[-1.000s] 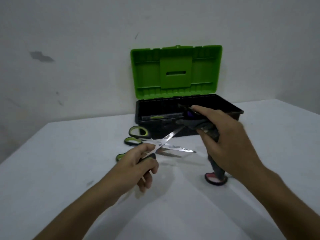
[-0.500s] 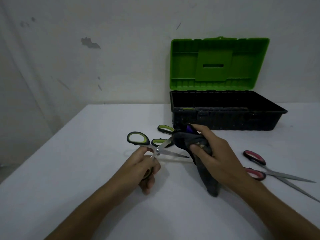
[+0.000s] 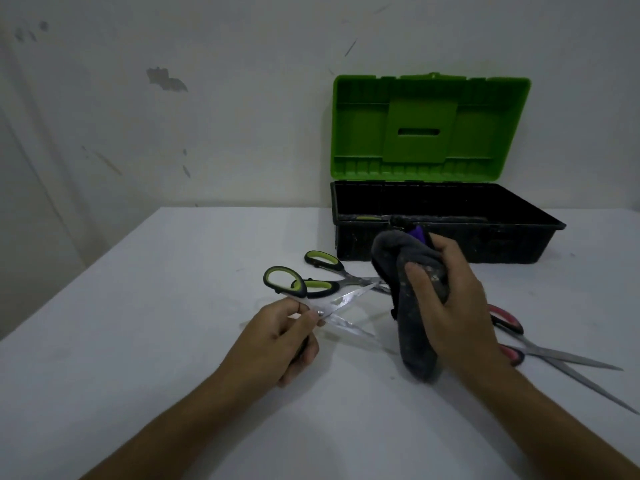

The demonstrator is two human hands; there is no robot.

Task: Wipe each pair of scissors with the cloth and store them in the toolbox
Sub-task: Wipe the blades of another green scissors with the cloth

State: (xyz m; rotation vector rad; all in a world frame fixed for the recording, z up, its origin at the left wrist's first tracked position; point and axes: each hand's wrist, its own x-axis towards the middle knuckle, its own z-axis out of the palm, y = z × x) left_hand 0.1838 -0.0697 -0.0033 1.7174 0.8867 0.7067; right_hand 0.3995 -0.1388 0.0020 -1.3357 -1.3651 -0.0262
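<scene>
My left hand (image 3: 280, 337) holds a pair of green-handled scissors (image 3: 343, 301) near the pivot, blades spread open above the table. My right hand (image 3: 450, 306) grips a dark grey cloth (image 3: 412, 327) just right of the blade tips, apart from them. A second green-handled pair (image 3: 323, 261) lies on the table behind. A red-handled pair (image 3: 554, 358) lies at the right, partly hidden by my right wrist. The black toolbox (image 3: 491, 251) stands open at the back with its green lid (image 3: 429, 129) upright; a green handle shows inside at its left.
The white table (image 3: 173, 306) meets a white wall behind the toolbox. Its left edge runs diagonally at the left of the view.
The view swung left and down. My right hand drew the cloth off the blade to the right. My left hand kept the scissors, now with blades spread wider.
</scene>
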